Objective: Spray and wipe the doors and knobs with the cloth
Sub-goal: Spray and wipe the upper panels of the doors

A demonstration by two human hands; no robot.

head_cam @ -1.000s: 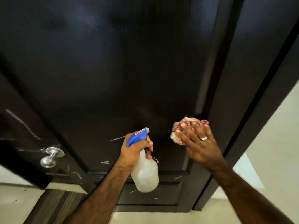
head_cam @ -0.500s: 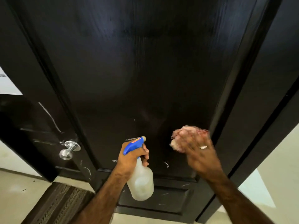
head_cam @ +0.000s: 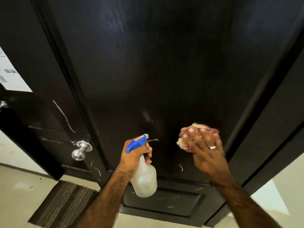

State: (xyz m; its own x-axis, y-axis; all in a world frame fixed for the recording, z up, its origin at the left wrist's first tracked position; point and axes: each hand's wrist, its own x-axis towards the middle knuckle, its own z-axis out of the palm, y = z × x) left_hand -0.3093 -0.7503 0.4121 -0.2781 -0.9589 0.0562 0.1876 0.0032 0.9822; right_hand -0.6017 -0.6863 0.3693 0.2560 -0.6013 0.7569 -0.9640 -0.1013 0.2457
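Note:
A dark brown panelled door [head_cam: 164, 71] fills most of the view, with pale scratch marks low down. My right hand [head_cam: 205, 153] presses a crumpled red-and-white cloth [head_cam: 196, 129] flat against the door's lower right part, fingers spread over it. My left hand [head_cam: 135, 154] grips the neck of a translucent spray bottle [head_cam: 144, 180] with a blue trigger head [head_cam: 136, 143], its nozzle pointing at the door. A round silver knob [head_cam: 81, 149] sticks out at the door's left edge, away from both hands.
A striped brown doormat [head_cam: 64, 204] lies on the pale tiled floor [head_cam: 18, 191] at lower left. The dark door frame [head_cam: 283, 129] runs along the right, with a light wall [head_cam: 289, 183] beside it. A white patch with grey marks [head_cam: 9, 74] shows at far left.
The view has shifted, so door and knob sit further right and lower in the frame. My right hand keeps rubbing the cloth over the same lower door area. The left hand still holds the bottle.

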